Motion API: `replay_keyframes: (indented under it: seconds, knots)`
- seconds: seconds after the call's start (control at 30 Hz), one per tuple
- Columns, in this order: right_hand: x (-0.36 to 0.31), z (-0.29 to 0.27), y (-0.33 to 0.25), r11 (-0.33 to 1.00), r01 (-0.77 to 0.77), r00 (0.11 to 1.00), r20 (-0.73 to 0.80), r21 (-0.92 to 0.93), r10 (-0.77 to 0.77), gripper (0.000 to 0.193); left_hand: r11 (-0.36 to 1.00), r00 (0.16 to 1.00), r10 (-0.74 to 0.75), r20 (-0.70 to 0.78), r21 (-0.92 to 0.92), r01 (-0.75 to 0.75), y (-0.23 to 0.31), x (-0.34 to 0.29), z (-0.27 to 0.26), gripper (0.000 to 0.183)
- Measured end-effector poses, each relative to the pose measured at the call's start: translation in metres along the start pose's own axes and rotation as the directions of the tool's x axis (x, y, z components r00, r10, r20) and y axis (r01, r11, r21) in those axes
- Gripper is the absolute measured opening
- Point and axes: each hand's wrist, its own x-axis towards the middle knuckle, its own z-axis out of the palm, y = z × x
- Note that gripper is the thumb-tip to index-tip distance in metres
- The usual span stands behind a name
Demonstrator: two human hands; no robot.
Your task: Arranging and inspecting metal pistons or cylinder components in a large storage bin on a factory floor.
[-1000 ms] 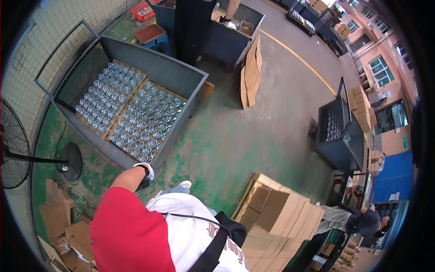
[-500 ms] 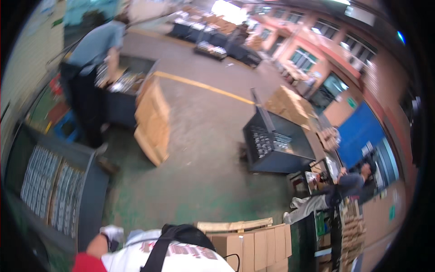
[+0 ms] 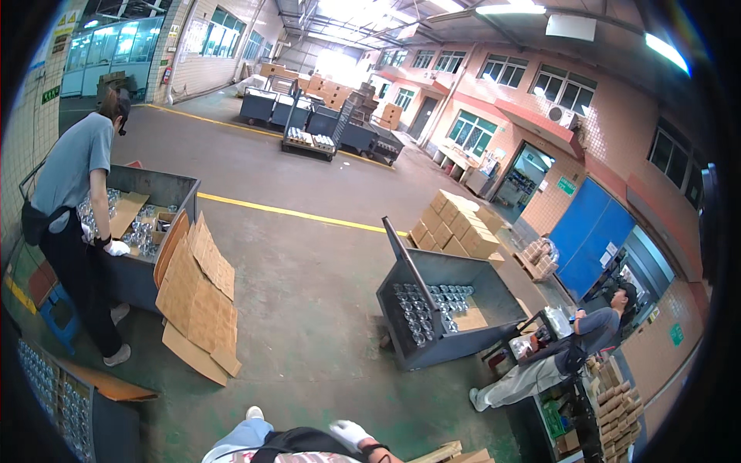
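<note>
My right hand (image 3: 351, 434), in a white glove with a dark band at the wrist, is at the lower edge in front of my body. Its fingers look loosely extended, and I see nothing in them. Below it are my dark apron (image 3: 309, 441) and a white shoe (image 3: 255, 413) on the floor. My left hand is out of view. At the lower left stands a dark metal cart (image 3: 116, 424) with rows of clear glassware (image 3: 73, 413). Another dark cart (image 3: 455, 351) ahead on the right holds glassware upright on cardboard.
At left, a person (image 3: 69, 177) leans over a glassware cart (image 3: 166, 189); cardboard sheets (image 3: 201, 301) rest against it. Another person (image 3: 571, 339) stands at right beside shelving. Stacked cartons (image 3: 455, 228) stand behind the right cart. A wooden pallet (image 3: 436, 454) is near my right side.
My view has swung left and up. My left hand has left the picture, and my right hand has come in. The lower-left cart now shows less; the left-hand person stands straighter.
</note>
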Motion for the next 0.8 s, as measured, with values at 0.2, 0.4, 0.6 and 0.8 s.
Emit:
replay_keyframes:
  seconds: [0.2, 0.4, 0.6, 0.8]
  knots:
    - [0.077, -0.030, 0.131, 0.993, -0.111, 0.993, 0.033, -0.031, 0.112, 0.054, 0.930, 0.900, -0.256, 0.352, -0.165, 0.329, -0.038, 0.091, -0.039, 0.044]
    - [0.184, -0.117, 0.122, 0.996, -0.075, 0.997, -0.032, 0.042, 0.076, 0.048, 0.591, 0.860, -0.511, 0.010, -0.722, 0.360, -0.057, 0.405, -0.125, 0.056]
    - [0.265, -0.228, 0.173, 0.979, -0.124, 0.965, -0.212, 0.161, 0.157, 0.045, 0.255, 0.886, -0.463, -0.003, -0.958, 0.130, -0.016, 0.507, -0.146, 0.047]
    - [0.378, -0.260, 0.175, 0.912, -0.125, 0.888, -0.366, 0.392, 0.279, 0.044, 0.942, 0.939, -0.335, 0.073, 0.030, 0.333, 0.008, 0.452, -0.162, 0.065]
